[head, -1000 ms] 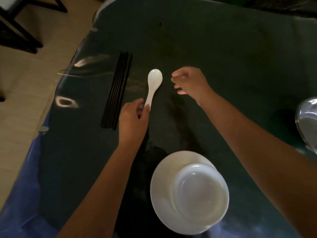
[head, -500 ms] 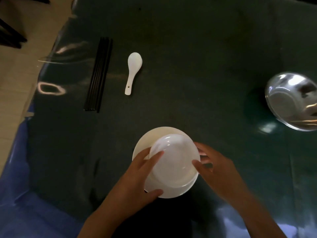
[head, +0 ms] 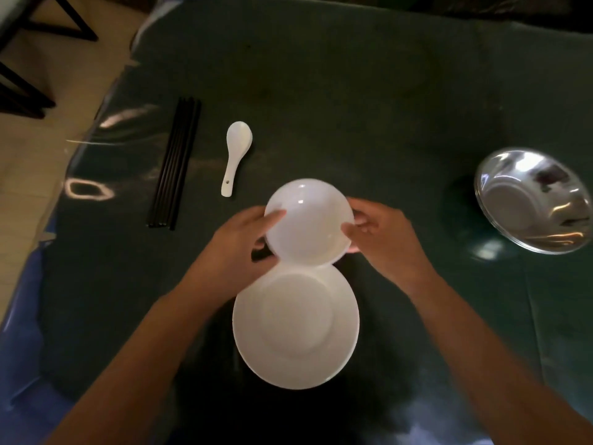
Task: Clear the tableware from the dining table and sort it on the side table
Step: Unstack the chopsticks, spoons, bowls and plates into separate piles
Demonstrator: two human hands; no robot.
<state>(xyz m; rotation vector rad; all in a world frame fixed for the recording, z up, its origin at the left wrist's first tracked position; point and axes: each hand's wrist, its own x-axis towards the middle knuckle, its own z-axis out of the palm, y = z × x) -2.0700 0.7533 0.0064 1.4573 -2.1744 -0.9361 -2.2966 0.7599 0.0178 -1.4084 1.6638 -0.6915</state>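
A white bowl (head: 309, 220) is held just beyond a white plate (head: 295, 326) that lies on the dark green table (head: 353, 107). My left hand (head: 244, 242) grips the bowl's left rim, thumb on the inside. My right hand (head: 382, 236) grips its right rim. The bowl's near edge overlaps the plate's far edge. A white ceramic spoon (head: 236, 155) lies to the upper left. Further left lie black chopsticks (head: 175, 162), side by side.
A shiny steel bowl (head: 532, 200) sits at the right edge of the table. A clear plastic sheet covers the tabletop. At the upper left are tiled floor and dark chair legs (head: 29, 59). Blue cloth (head: 25, 316) hangs at the near left corner.
My left hand let go of the spoon, which stays on the table. Both hands took the bowl by its rim and moved it off the plate, away from me.
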